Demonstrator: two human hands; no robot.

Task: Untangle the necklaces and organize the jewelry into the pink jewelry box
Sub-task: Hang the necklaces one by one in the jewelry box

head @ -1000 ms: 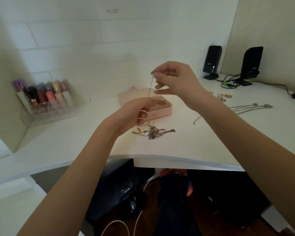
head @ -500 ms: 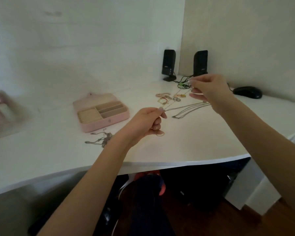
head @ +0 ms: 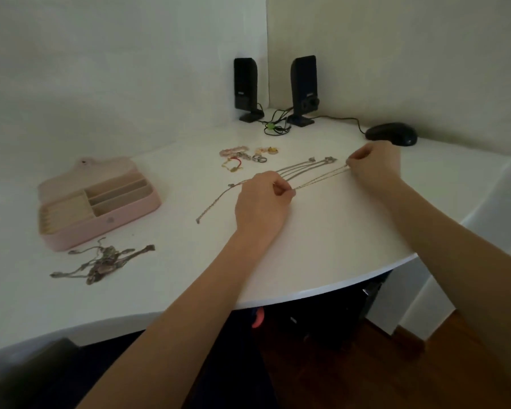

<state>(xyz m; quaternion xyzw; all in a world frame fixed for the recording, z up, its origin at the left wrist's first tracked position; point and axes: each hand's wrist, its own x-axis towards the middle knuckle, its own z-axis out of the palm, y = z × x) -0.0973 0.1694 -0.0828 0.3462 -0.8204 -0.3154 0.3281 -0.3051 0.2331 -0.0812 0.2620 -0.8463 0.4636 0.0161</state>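
I see the white desk (head: 322,249) first; its curved front edge runs under both forearms, and a broad bare stretch of top lies between that edge and the hands. The pink jewelry box (head: 101,222) sits open at the left, well clear of both hands, lid laid back, its compartments showing. Just in front of it, near the desk edge, lies a tangled clump of necklaces (head: 101,262). Two black speakers (head: 245,90) stand in the far corner, a mouse (head: 391,134) beside the right hand. A small heap of rings and bracelets (head: 245,157) lies behind the laid-out silver chains (head: 301,169). My left hand (head: 260,205) pinches one end of a thin gold chain (head: 319,180), fingers closed narrow; my right hand (head: 372,163) pinches the other end, the chain low over the desk.
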